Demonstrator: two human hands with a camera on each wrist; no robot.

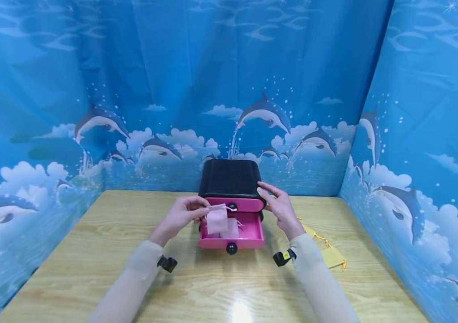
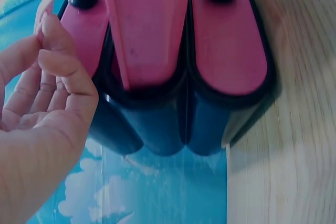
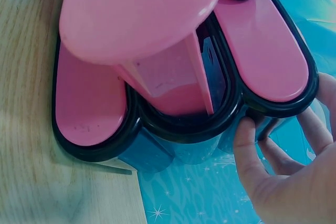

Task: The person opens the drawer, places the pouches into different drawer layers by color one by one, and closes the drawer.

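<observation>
A black drawer box (image 1: 231, 177) with pink fronts stands at the back of the table. Its middle drawer (image 1: 253, 226) is pulled out, while the top drawer (image 1: 249, 205) is closed. My left hand (image 1: 184, 213) pinches a small pale pink drawstring pouch (image 1: 217, 220) by its upper edge, over the open drawer. Inside that drawer lies a second pale pink pouch (image 1: 233, 229), partly covered by the held one. At the box's right side, my right hand (image 1: 279, 208) grips the rounded end of the top tier, seen close in the right wrist view.
Yellow drawstring pouches (image 1: 332, 256) lie on the wooden table (image 1: 164, 287) to the right, partly hidden by the right forearm. Behind the box and along both sides hangs a blue dolphin-print curtain (image 1: 164, 89). The closed bottom drawer (image 2: 231, 51) shows in the left wrist view.
</observation>
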